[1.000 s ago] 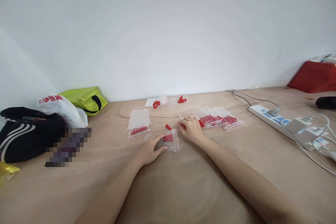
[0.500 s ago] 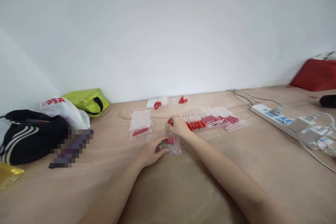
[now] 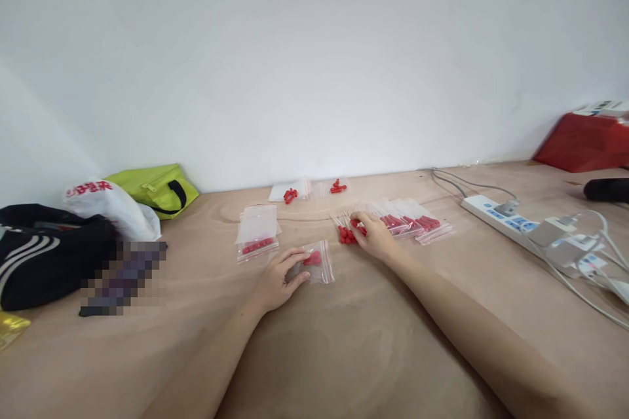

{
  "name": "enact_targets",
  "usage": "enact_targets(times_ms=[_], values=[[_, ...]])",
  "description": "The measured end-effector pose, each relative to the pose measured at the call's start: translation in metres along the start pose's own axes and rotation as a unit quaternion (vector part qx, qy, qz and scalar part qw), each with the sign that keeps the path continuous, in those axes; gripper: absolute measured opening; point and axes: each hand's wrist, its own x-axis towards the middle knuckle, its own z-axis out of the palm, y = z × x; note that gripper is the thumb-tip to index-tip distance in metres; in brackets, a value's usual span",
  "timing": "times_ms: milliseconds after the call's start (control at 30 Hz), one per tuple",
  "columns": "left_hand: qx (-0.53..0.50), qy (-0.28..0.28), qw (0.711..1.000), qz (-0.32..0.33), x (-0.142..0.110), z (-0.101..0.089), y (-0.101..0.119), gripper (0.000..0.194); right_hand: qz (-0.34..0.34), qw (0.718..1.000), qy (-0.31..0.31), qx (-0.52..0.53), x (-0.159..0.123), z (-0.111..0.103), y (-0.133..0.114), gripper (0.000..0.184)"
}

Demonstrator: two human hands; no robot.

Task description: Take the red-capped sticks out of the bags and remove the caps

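Observation:
My left hand [image 3: 284,280] lies with fingers and thumb spread at the left edge of a clear zip bag [image 3: 323,272] holding several red pieces [image 3: 312,258]. To the right and farther back, my right hand [image 3: 376,236] has its fingers curled down on the red ends of several thin white sticks [image 3: 346,236]. The red ends are bunched together, and some are hidden under the fingers. Just right of that hand, zip bags of red-tipped sticks [image 3: 427,222] overlap in a row. Another zip bag with red pieces [image 3: 258,245] lies beyond my left hand.
Near the wall lie small bags with loose red pieces [image 3: 290,196]. A power strip [image 3: 496,213] with plugs and cables stands right, before a red bag [image 3: 584,141]. At left are a black bag [image 3: 54,255], a white plastic bag [image 3: 115,209] and a lime-green bag [image 3: 152,186].
My right hand has moved right, onto the stick ends, which now sit closer together. My left hand has stayed by the clear bag. The view has shifted slightly.

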Motion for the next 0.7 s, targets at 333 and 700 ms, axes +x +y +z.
enact_targets(times_ms=[333,700], values=[[-0.004,-0.016,1.000,-0.014,0.000,-0.001,0.001,0.029,-0.016,0.977,-0.193,-0.089,0.003,-0.028,-0.011,0.017],[-0.003,-0.023,1.000,-0.019,0.001,-0.002,0.001,0.028,-0.057,0.966,-0.221,-0.118,0.003,-0.022,-0.011,0.035]])
